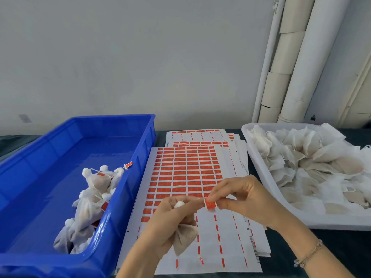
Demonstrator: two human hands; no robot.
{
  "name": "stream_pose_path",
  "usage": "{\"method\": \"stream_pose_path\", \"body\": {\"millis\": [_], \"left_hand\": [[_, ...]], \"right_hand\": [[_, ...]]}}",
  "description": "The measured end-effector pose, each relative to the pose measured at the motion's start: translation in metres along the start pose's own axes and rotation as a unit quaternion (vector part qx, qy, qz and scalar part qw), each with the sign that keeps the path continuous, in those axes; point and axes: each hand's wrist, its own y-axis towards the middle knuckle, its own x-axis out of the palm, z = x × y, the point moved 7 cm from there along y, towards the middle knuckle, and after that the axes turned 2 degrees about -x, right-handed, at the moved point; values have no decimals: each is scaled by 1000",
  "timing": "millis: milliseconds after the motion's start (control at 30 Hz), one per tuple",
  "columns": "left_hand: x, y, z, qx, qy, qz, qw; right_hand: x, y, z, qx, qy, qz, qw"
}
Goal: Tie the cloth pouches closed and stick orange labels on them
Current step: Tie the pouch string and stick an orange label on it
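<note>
My left hand (170, 219) grips a tied cloth pouch (184, 238) by its neck, its beige body hanging below my fingers. Between both hands sits an orange label (210, 205), pinched by the fingers of my right hand (241, 195) against the pouch's string. Both hands hover over a sheet of orange labels (180, 173) lying mid-table. Several tied, labelled pouches (90, 201) lie in the blue bin (140, 157) at left. Untied pouches (313, 167) fill the white tray (259, 167) at right.
More label sheets (200, 135) are stacked behind the front sheet. The dark table (285, 257) shows at lower right. White pipes (297, 77) run up the wall behind the tray.
</note>
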Motion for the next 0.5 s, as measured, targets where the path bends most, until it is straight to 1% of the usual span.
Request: {"method": "stream_pose_path", "body": {"millis": [200,500], "left_hand": [[-6,3,2,-7,14,-3,1000],[-5,3,1,-7,21,5,1000]], "right_hand": [[0,6,-2,-4,-51,-33,998],[0,3,1,-17,-77,-14,997]]}}
